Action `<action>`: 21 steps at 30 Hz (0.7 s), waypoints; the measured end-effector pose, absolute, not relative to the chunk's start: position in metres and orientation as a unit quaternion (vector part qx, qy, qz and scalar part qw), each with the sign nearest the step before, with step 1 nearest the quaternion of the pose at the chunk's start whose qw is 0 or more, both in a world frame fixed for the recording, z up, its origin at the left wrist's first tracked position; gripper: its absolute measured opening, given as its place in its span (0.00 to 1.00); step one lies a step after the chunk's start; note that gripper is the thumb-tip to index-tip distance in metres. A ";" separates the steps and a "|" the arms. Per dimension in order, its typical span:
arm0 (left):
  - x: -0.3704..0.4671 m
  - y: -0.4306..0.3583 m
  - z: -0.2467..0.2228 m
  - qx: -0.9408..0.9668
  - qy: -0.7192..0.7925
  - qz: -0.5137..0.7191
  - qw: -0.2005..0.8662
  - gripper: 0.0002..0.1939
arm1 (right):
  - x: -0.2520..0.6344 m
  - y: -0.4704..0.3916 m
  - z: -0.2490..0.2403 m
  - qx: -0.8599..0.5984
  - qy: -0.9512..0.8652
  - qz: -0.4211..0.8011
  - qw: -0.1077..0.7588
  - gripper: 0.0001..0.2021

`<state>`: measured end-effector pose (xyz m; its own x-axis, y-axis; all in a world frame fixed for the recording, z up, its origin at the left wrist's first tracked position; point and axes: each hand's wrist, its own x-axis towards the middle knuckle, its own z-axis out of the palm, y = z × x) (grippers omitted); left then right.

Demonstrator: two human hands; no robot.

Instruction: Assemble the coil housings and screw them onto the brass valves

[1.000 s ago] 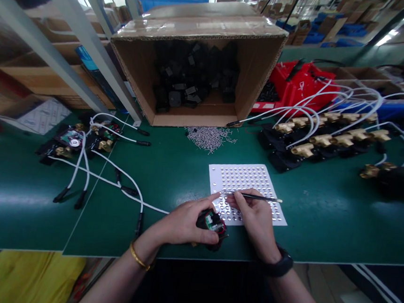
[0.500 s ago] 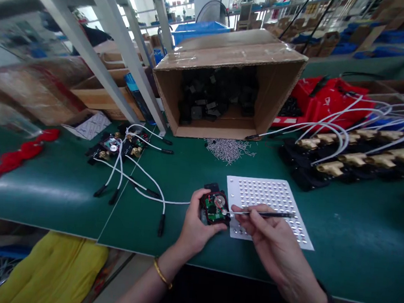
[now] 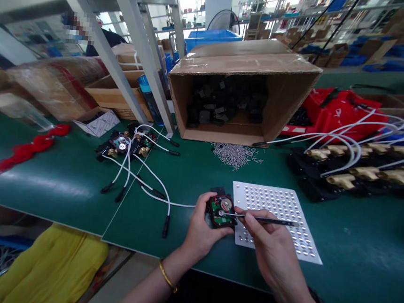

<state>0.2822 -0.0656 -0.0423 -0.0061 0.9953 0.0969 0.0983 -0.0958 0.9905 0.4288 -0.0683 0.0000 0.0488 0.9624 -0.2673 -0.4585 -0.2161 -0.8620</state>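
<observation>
My left hand [image 3: 204, 227] grips a black housing [image 3: 231, 222] by its sides, its open face turned up. Inside it a green circuit board [image 3: 216, 217] shows, with a round metal part near the top. Between the fingers of my right hand [image 3: 271, 247] are slim dark tweezers [image 3: 263, 219], lying nearly level. Their silver tip is over the board, at a small shiny disc [image 3: 221, 213]; whether they pinch it I cannot tell. Under my right hand lies a white sheet [image 3: 247, 240] with rows of small silver discs. A white cable [image 3: 183, 205] runs leftward from the housing.
An open cardboard box [image 3: 220, 136] of black parts stands behind a pile of small pins [image 3: 237, 157]. At left are assemblies with white cables [image 3: 122, 147]. Brass-fitted units [image 3: 341, 180] and a red bin [image 3: 347, 112] stand at right. A metal post [image 3: 153, 57] rises at left.
The tweezers' tip and the small disc have moved left, from the board's right edge to nearer its middle. My left hand keeps hold of the housing. The whole view has shifted slightly.
</observation>
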 end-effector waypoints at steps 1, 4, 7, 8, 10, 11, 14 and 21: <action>0.282 -0.066 -0.042 0.543 0.502 0.502 0.448 0.40 | 0.428 -0.068 0.000 -0.460 -0.277 0.629 0.562 0.10; 0.283 -0.066 -0.042 0.542 0.504 0.502 0.447 0.40 | 0.427 -0.068 0.001 -0.468 -0.284 0.619 0.563 0.10; 0.283 -0.065 -0.041 0.543 0.507 0.503 0.443 0.40 | 0.426 -0.068 0.002 -0.474 -0.296 0.614 0.557 0.10; 0.283 -0.065 -0.041 0.544 0.507 0.503 0.441 0.40 | 0.426 -0.068 0.002 -0.476 -0.299 0.613 0.556 0.09; 0.282 -0.065 -0.042 0.546 0.508 0.502 0.437 0.40 | 0.426 -0.068 0.002 -0.477 -0.304 0.610 0.554 0.09; 0.282 -0.065 -0.042 0.548 0.509 0.501 0.435 0.40 | 0.426 -0.067 0.002 -0.478 -0.306 0.609 0.554 0.09; 0.282 -0.065 -0.043 0.554 0.511 0.497 0.430 0.40 | 0.427 -0.067 0.002 -0.481 -0.307 0.611 0.549 0.09; 0.282 -0.066 -0.043 0.559 0.513 0.493 0.426 0.40 | 0.429 -0.064 0.003 -0.478 -0.302 0.626 0.538 0.10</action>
